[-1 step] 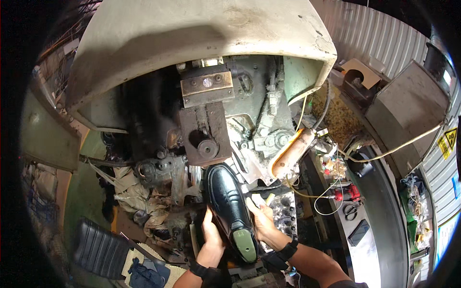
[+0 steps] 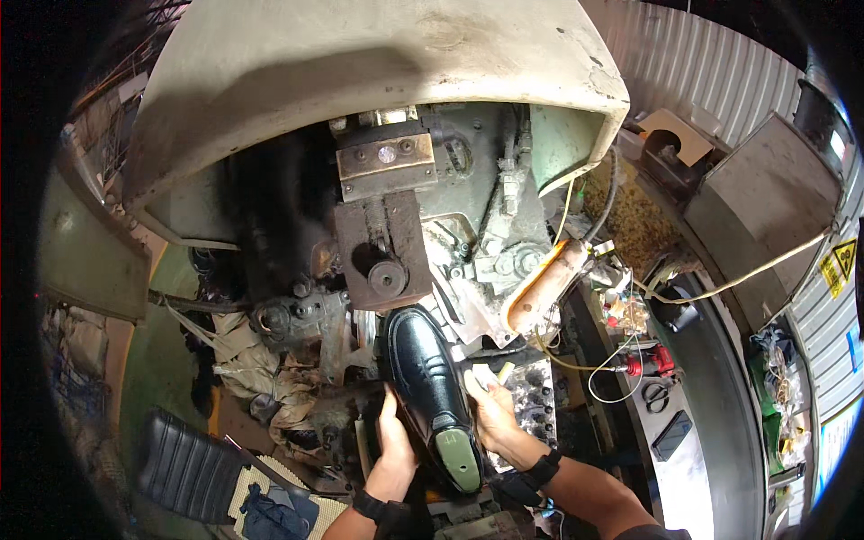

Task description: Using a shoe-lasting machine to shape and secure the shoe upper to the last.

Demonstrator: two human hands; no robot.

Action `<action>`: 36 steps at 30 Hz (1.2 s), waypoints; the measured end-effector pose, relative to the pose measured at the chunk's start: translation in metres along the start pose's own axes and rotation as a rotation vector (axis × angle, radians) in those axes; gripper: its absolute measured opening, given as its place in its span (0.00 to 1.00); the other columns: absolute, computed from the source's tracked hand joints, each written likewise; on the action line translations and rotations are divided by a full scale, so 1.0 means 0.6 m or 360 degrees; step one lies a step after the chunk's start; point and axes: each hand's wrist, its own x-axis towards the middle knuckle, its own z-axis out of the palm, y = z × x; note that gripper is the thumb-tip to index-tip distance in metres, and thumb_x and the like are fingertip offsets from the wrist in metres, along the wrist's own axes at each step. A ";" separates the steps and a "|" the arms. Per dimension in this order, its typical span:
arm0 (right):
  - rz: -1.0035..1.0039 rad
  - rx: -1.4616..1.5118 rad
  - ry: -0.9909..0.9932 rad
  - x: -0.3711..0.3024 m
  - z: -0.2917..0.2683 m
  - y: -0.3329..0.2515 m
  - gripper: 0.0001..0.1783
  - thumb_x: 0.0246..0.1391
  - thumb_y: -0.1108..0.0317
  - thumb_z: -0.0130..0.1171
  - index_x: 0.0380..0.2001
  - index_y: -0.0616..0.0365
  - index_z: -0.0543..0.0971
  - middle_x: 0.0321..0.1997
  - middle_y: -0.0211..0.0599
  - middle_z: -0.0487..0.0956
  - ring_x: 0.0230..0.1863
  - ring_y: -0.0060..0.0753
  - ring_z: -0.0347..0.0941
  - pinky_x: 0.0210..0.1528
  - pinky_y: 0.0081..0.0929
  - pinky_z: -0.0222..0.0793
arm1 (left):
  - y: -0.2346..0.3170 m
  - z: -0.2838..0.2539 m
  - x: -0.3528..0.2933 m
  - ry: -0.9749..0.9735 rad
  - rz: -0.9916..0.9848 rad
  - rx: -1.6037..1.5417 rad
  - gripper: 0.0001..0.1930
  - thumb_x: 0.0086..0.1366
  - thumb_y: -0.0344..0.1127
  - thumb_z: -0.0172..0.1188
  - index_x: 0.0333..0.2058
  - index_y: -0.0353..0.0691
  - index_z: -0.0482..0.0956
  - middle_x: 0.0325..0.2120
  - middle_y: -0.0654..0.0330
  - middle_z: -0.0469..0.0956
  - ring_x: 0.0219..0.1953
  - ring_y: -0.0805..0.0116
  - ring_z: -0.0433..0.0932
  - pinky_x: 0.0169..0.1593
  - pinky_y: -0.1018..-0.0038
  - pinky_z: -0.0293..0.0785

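A glossy black leather shoe (image 2: 417, 357) lies toe away from me, under the dark metal press head of a machine (image 2: 385, 256). A green shoe last (image 2: 457, 454) fills its opening at the heel end. Along the shoe's left side, my left hand (image 2: 395, 438) grips the lower edge, its fingertips partly hidden beneath. My right hand (image 2: 497, 418) holds the opposite side near the middle. Pale coverings (image 2: 484, 373) show on the right fingertips. Both wrists wear black bands. The underside of the shoe is out of sight.
A large cream machine hood (image 2: 378, 54) overhangs the work. Right of the shoe are an orange-tan cylindrical lamp or handle (image 2: 549, 283) and a studded metal plate (image 2: 537, 400). Farther right, a bench holds a red tool (image 2: 650, 362), black scissors (image 2: 657, 396) and a phone (image 2: 671, 436). A black chair (image 2: 189, 463) stands left.
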 end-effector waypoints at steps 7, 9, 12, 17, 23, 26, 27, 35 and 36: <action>-0.0232 -0.1108 0.0260 0.021 -0.200 -0.101 0.39 0.59 0.60 0.66 0.60 0.82 0.63 0.48 0.58 0.81 0.43 0.41 0.82 0.51 0.33 0.80 | -0.022 -0.245 -0.051 0.0044 0.0247 0.2781 0.22 0.65 0.47 0.61 0.47 0.32 0.80 0.38 0.42 0.83 0.44 0.52 0.83 0.48 0.62 0.77; -0.0060 -0.1260 0.0278 0.070 -0.398 -0.110 0.28 0.58 0.72 0.63 0.58 0.78 0.68 0.43 0.47 0.83 0.46 0.35 0.79 0.51 0.32 0.74 | -0.060 -0.264 -0.053 -0.0120 0.0423 0.2706 0.25 0.59 0.47 0.69 0.47 0.33 0.81 0.38 0.43 0.83 0.43 0.52 0.84 0.48 0.63 0.78; 0.0062 -0.0966 0.0619 0.070 -0.418 -0.056 0.52 0.53 0.70 0.69 0.70 0.74 0.46 0.53 0.50 0.79 0.53 0.42 0.76 0.53 0.37 0.73 | -0.047 -0.256 -0.040 -0.0289 0.0102 0.2725 0.26 0.57 0.46 0.71 0.48 0.33 0.80 0.39 0.44 0.84 0.45 0.53 0.84 0.49 0.63 0.78; 0.0142 -0.0916 0.0418 0.042 -0.345 -0.044 0.58 0.49 0.72 0.69 0.70 0.75 0.37 0.51 0.51 0.76 0.50 0.41 0.75 0.50 0.36 0.73 | -0.090 -0.359 -0.061 -0.0402 0.0050 0.2063 0.30 0.50 0.44 0.76 0.49 0.35 0.80 0.42 0.47 0.83 0.46 0.54 0.83 0.50 0.65 0.78; -0.0333 -0.0792 0.0473 0.033 -0.420 -0.082 0.42 0.51 0.70 0.64 0.64 0.69 0.54 0.45 0.40 0.77 0.46 0.33 0.75 0.49 0.38 0.73 | -0.003 -0.205 -0.157 -0.0155 -0.0109 0.2515 0.32 0.45 0.43 0.79 0.49 0.36 0.81 0.42 0.49 0.83 0.46 0.57 0.83 0.50 0.68 0.77; -0.0480 -0.0769 0.0359 0.006 -0.391 -0.109 0.22 0.53 0.70 0.64 0.50 0.67 0.76 0.40 0.37 0.80 0.44 0.26 0.75 0.47 0.27 0.72 | 0.014 -0.227 -0.227 -0.0140 0.0135 0.2707 0.31 0.44 0.40 0.78 0.49 0.37 0.82 0.40 0.53 0.84 0.44 0.61 0.83 0.49 0.70 0.77; -0.0483 -0.0841 0.0327 -0.023 -0.344 -0.113 0.20 0.55 0.70 0.64 0.50 0.67 0.77 0.42 0.37 0.81 0.44 0.25 0.75 0.47 0.25 0.71 | 0.034 -0.215 -0.263 -0.0104 0.0276 0.2654 0.30 0.44 0.39 0.78 0.47 0.37 0.83 0.39 0.54 0.83 0.44 0.62 0.82 0.49 0.70 0.77; -0.1118 -0.2008 -0.0872 -0.291 -0.138 -0.124 0.39 0.52 0.64 0.72 0.65 0.60 0.68 0.59 0.43 0.78 0.64 0.41 0.70 0.67 0.40 0.61 | 0.241 -0.187 -0.394 0.0513 0.0969 0.0547 0.22 0.67 0.45 0.53 0.53 0.36 0.76 0.46 0.52 0.80 0.48 0.57 0.80 0.52 0.59 0.78; -0.1239 -0.1819 -0.1284 -0.318 -0.091 -0.116 0.49 0.47 0.59 0.77 0.69 0.57 0.64 0.66 0.44 0.72 0.68 0.46 0.67 0.70 0.42 0.57 | 0.258 -0.144 -0.389 0.0411 0.0873 0.0421 0.24 0.69 0.45 0.49 0.55 0.35 0.75 0.47 0.52 0.80 0.46 0.57 0.81 0.51 0.58 0.79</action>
